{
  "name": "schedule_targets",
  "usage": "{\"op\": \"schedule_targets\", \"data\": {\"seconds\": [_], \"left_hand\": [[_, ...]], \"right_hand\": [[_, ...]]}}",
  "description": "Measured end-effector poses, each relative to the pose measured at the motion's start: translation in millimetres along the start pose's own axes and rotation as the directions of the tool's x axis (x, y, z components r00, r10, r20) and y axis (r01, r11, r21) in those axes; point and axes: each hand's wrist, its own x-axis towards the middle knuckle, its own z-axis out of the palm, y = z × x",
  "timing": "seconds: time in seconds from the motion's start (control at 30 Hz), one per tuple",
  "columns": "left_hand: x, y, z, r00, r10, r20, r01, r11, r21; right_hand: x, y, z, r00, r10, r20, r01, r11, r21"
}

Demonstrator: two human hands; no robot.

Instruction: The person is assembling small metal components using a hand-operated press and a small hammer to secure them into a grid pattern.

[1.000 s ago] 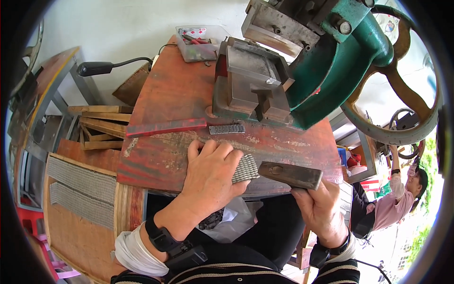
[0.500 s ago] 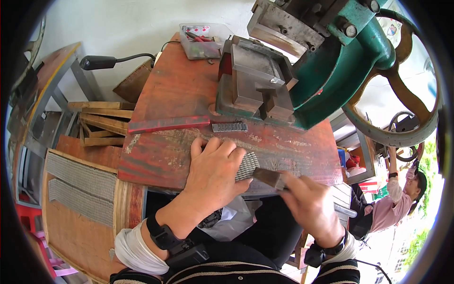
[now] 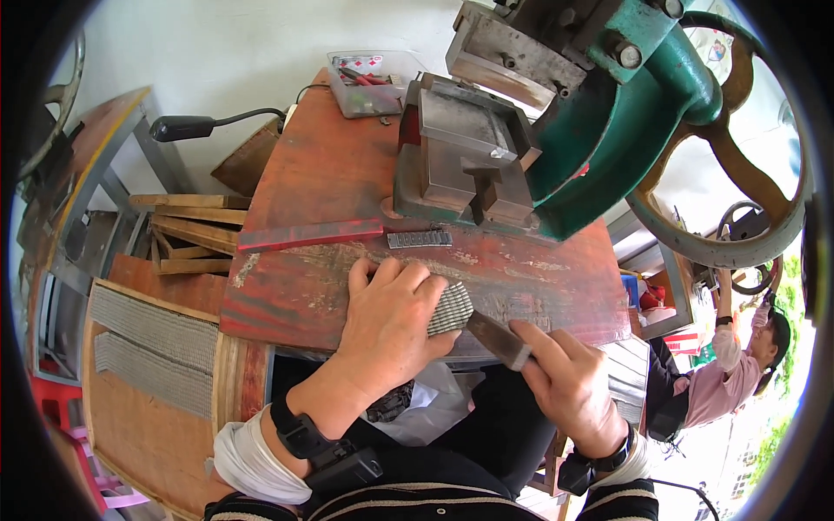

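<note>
On the near edge of the red-brown wooden table (image 3: 295, 291), my left hand (image 3: 387, 313) grips a block of small, ridged grey metal pieces (image 3: 450, 311), its thumb along the near side. My right hand (image 3: 569, 382) is closed around a flat, knife-like metal tool (image 3: 497, 339). The blade's tip reaches the right edge of the block; its handle is mostly hidden in my palm. Just beyond my left fingers lie a short row of dark metal pieces (image 3: 420, 239) and a long red bar (image 3: 313, 234).
A green hand press (image 3: 599, 182) with a large handwheel (image 3: 721, 252) stands at the far right. Behind the table's middle sits a plastic box of tools (image 3: 369, 91). A wooden tray (image 3: 148, 425) with grey metal rows is at left. Another person (image 3: 725, 382) works at right.
My right hand has shifted slightly right and down, and more of the blade shows. My left hand stays on the block. The whole view has moved a little.
</note>
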Motion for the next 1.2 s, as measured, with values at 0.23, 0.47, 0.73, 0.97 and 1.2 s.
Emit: {"op": "schedule_targets", "data": {"seconds": [0.23,0.47,0.73,0.97,1.2], "left_hand": [[-2,1,-2,1.000,0.006,-0.012,-0.006,1.000,-0.009],[-1,1,-2,1.000,0.020,0.002,-0.020,1.000,0.010],[-2,-1,-4,1.000,0.007,0.015,-0.007,1.000,-0.001],[-2,2,-5,1.000,0.014,-0.005,-0.014,0.999,0.044],[-8,-10,-20,0.999,0.013,0.038,-0.012,1.000,-0.014]], "right_hand": [[-4,31,14,0.989,0.096,-0.110,-0.080,0.986,0.144],[3,102,43,0.968,0.139,-0.208,-0.174,0.972,-0.160],[31,47,53,0.940,-0.228,-0.255,0.296,0.917,0.269],[57,50,72,0.961,-0.274,-0.022,0.220,0.719,0.659],[62,52,77,0.972,-0.237,0.012,0.179,0.767,0.616]]}}
